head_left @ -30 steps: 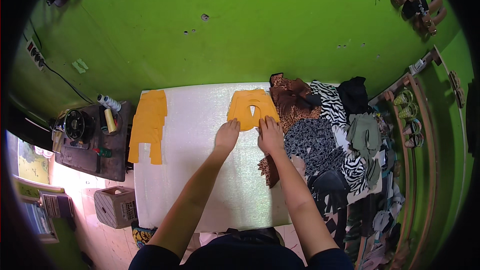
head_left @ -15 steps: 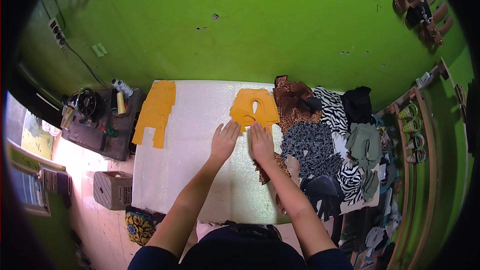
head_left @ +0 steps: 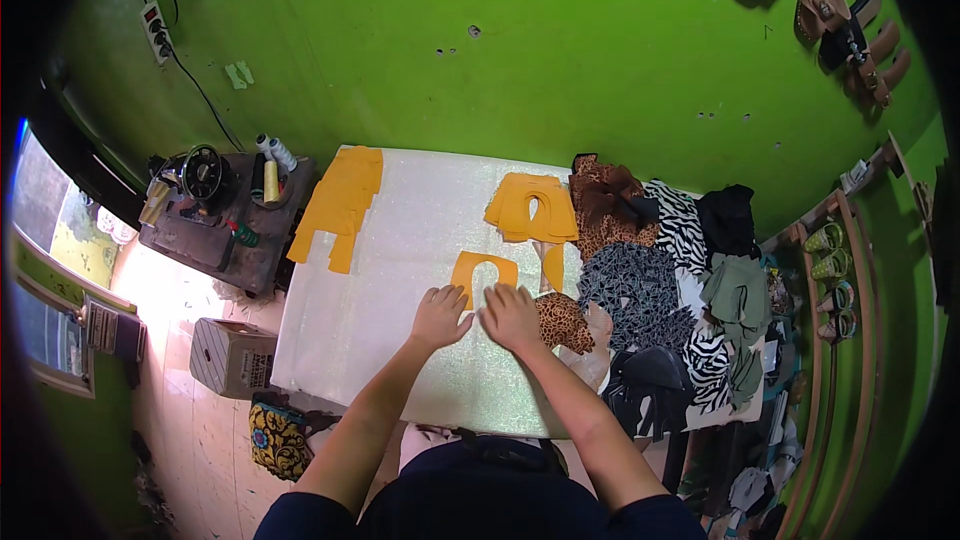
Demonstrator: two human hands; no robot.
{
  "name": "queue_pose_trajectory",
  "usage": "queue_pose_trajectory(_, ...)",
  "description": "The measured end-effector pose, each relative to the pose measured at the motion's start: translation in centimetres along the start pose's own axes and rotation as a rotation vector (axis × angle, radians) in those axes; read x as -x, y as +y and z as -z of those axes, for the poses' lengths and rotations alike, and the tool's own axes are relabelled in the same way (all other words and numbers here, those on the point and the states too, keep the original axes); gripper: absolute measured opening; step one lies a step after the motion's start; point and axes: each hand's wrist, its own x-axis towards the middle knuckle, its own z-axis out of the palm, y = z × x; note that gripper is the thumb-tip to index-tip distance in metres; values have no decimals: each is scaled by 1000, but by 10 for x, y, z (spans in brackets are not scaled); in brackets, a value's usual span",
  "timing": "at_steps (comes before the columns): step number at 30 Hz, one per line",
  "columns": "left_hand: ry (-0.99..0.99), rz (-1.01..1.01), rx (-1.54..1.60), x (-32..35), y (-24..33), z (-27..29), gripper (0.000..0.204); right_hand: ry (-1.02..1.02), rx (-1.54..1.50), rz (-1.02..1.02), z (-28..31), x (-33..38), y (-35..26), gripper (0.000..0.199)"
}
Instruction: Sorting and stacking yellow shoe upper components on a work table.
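Note:
A yellow U-shaped piece of material [head_left: 485, 259] lies on the pale table [head_left: 400, 210] in front of me, its two legs pointing toward me. My left hand [head_left: 438, 319] rests with fingers stretched over the end of its left leg. Over the other leg lies my right hand [head_left: 510, 319], its fingers out flat too. Neither hand is closed around anything. Beyond them is a stack of yellow cut pieces [head_left: 515, 210] with an oval gap. A separate yellow piece [head_left: 553, 266] sits right of the U-shape, close to leopard-print material [head_left: 565, 323].
More yellow pieces [head_left: 340, 205] overlap in a row at the table's left end. Zebra-print [head_left: 675, 225], grey-patterned [head_left: 630, 290] and green material [head_left: 738, 290] crowd the right side. A dark sewing table [head_left: 225, 215] with thread spools stands left, above a box [head_left: 232, 358]. Sandals [head_left: 825, 0] hang upper right.
My hands have drawn back toward me from the yellow stack. The U-shaped piece now lies apart from the stack, nearer me, under my fingers. The whole view has shifted slightly.

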Motion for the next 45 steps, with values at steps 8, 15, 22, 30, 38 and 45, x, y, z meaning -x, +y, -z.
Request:
queue_pose_trajectory(8, -45, 103, -13, -55, 25, -16, 31, 77, 295, -650, 3, -18, 59, 45)
queue_pose_trajectory(15, -215, 143, 170, -88, 60, -22, 36, 98, 200, -734, 10, -13, 76, 28)
queue_pose_trajectory(22, -192, 170, 522, -105, 77, -8, 52, 345, -256, -833, 37, -29, 44, 29)
queue_pose_trajectory(30, -102, 455, 830, -96, 48, -8, 32, 215, -572, -593, 29, -31, 39, 33)
queue_pose_trajectory(38, -300, 484, 860, -71, -5, -8, 15, -190, -492, -521, 15, -35, 60, 27)
queue_pose_trajectory(45, -199, 672, 790, -52, -38, -26, 18, -252, -363, -632, 2, -45, 49, 22)
